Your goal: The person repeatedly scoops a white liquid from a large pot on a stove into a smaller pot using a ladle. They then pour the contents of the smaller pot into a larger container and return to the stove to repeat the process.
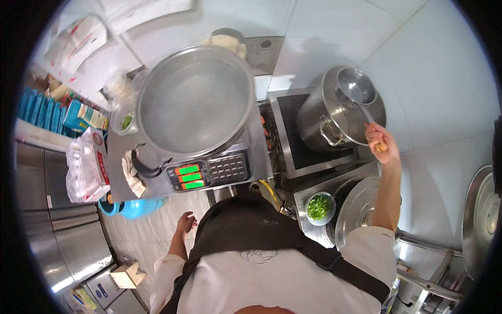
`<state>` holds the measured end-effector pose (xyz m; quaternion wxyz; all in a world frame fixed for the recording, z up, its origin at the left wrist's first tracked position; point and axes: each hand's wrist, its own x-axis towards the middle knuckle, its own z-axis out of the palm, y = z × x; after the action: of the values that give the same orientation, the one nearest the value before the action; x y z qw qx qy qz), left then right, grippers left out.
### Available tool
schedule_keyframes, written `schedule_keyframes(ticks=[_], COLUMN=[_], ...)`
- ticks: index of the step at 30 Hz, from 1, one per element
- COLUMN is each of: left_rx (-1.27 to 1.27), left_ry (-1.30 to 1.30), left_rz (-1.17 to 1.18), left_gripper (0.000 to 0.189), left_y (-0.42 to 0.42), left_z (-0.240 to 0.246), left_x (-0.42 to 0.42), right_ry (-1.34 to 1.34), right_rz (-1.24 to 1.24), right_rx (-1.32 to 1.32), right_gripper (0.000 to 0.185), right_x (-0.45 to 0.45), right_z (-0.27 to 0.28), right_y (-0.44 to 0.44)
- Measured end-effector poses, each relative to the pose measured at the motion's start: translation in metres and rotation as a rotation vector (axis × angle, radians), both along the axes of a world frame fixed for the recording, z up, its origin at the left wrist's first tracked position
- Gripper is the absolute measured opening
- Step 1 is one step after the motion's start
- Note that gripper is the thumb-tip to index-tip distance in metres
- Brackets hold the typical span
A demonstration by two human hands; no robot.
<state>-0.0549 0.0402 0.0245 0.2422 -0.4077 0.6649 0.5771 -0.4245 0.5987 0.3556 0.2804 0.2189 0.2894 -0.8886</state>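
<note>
My right hand (379, 143) is closed around the wooden end of a metal ladle (357, 85). The ladle's bowl is at the mouth of a tall stainless steel stockpot (313, 121), near the far rim; whether it touches the pot I cannot tell. The pot stands on a black cooktop (288, 117) in a steel frame. At my left side, my left hand (187, 223) hangs over the floor with loosely bent fingers and holds nothing. A wide metal basin (196, 98) of cloudy greyish content, perhaps liquid, sits above a lit digital scale (208, 172).
Beside my right arm are a bowl of chopped greens (320, 208) and a round metal lid (361, 210). A black curved handle (147, 167) and a cloth (132, 172) lie left of the scale. A blue gas cylinder (143, 206) stands below the steel table's edge (259, 178).
</note>
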Motion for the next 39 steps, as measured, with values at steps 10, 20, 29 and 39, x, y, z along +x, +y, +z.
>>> schedule_keyframes(ticks=[10,20,29,39], left_rx=[0.287,0.189,0.171,0.179], left_ry=[0.074,0.020,0.020,-0.007], left_rz=[0.313,0.399,0.403,0.430], left_gripper=[0.034,0.028,0.029,0.027], left_y=[-0.058,-0.076,-0.081,-0.089], left_z=[-0.085,-0.087,-0.110,-0.108], left_x=[0.072,0.153,0.222,0.215], right_ry=[0.203,0.224,0.475,0.698], right_rz=[0.096,0.353,0.486,0.331], right_rx=[-0.090,-0.067,0.509,0.864], right_gripper=[0.034,0.021,0.006,0.014], right_x=[0.104,0.150,0.177,0.193], right_z=[0.133,0.144,0.120,0.120], right_y=[-0.122,-0.241,-0.299,-0.311])
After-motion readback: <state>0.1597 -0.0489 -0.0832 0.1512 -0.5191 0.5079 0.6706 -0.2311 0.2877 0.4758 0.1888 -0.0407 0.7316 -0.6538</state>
